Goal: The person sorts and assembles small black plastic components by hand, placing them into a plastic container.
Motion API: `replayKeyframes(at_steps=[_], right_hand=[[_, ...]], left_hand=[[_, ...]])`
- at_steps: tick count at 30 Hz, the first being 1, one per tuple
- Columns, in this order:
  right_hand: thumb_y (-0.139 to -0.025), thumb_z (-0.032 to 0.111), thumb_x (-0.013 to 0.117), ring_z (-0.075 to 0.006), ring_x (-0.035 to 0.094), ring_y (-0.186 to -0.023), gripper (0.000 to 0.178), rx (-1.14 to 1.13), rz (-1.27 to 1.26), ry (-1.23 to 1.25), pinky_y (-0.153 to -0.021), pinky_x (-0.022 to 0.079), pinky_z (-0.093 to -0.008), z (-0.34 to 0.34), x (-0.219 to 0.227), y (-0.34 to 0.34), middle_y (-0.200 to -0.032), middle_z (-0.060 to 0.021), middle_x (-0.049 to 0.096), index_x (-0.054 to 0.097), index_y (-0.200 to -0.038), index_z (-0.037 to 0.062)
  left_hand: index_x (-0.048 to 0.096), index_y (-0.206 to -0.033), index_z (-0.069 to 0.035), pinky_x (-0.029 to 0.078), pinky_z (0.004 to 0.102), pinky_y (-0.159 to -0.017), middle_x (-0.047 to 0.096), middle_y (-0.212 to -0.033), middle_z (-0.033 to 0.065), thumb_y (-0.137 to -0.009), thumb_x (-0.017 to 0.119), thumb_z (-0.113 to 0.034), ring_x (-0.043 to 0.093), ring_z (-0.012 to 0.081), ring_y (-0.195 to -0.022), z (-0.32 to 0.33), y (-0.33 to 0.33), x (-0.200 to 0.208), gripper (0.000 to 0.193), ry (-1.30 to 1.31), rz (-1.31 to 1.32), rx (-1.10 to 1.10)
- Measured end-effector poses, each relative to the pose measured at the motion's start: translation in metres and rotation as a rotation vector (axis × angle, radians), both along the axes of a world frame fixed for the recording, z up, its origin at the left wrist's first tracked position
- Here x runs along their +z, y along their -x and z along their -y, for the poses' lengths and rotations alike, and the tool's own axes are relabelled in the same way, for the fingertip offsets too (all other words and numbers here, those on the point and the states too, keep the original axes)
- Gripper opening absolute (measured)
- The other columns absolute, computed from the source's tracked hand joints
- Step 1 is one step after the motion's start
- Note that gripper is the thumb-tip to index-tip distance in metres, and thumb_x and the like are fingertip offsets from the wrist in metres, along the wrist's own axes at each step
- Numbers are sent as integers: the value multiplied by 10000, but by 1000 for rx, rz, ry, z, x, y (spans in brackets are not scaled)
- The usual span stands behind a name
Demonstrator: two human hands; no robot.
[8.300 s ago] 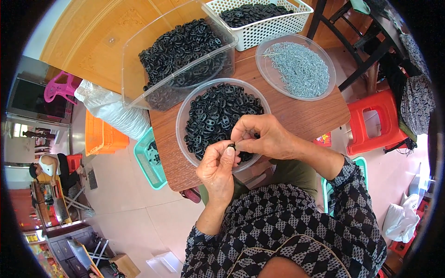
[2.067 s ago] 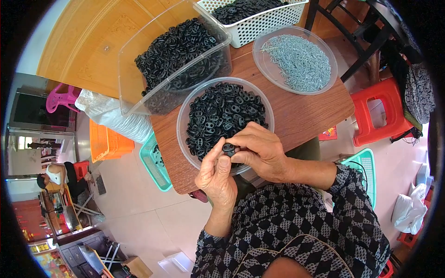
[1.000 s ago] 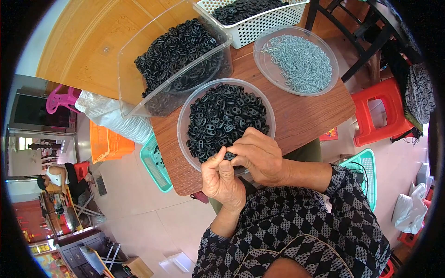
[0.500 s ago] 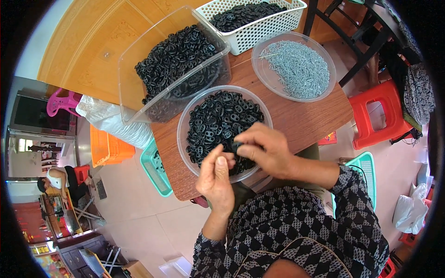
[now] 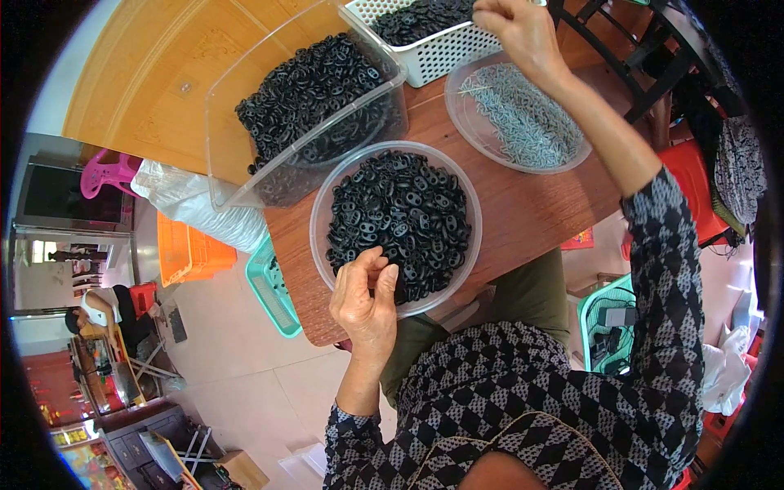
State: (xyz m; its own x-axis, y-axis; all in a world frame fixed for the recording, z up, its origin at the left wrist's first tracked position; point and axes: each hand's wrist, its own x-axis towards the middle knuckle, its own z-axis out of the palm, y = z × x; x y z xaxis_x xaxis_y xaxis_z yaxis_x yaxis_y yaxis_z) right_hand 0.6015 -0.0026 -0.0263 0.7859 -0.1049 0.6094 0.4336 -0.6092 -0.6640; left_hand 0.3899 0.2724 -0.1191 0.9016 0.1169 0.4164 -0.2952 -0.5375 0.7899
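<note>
A round clear tub [image 5: 476, 245] full of small black oval pieces with two holes [image 5: 408, 200] stands at the table's near edge. Over its near left rim is my left hand [image 5: 363, 298], thumb and fingers bent together; whatever they may hold is hidden. My right hand [image 5: 518, 33] reaches far forward, beside the right end of a white perforated basket [image 5: 441, 57] holding more black pieces. Its fingers are curled closed, and I cannot see anything between them. Under my right forearm lies a shallow round clear dish [image 5: 467, 131] of small grey screws [image 5: 523, 122].
A large clear bin [image 5: 384, 86] of black pieces stands tilted at the back left of the wooden table [image 5: 523, 216]. Green baskets [image 5: 273, 298] sit below on both sides. An orange crate [image 5: 192, 249] and a red stool [image 5: 694, 188] flank the table. Another person [image 5: 102, 314] sits far left.
My right hand has left the round tub, where it was close to my left hand, and moved forward and right to the white basket. My left hand has shifted slightly left.
</note>
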Motion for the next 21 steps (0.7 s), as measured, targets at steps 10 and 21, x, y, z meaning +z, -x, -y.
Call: replayKeyframes(at_steps=[10, 21], right_hand=[[-726, 57, 586, -401, 599, -844, 152, -408, 214, 474, -759, 474, -447, 20, 8, -62, -831, -233, 632, 628, -845, -28], [-775, 54, 617, -324, 577, -786, 91, 28, 354, 286, -695, 480, -378, -4, -25, 53, -784, -125, 618, 633, -855, 13]], left_hand=[[597, -1025, 15, 467, 348, -644, 596, -827, 123, -601, 733, 57, 555, 278, -726, 16, -35, 15, 448, -432, 213, -165], [603, -959, 13, 460, 358, -622, 566, -796, 135, -638, 670, 102, 550, 287, -717, 12, -53, 5, 340, -480, 276, -184]])
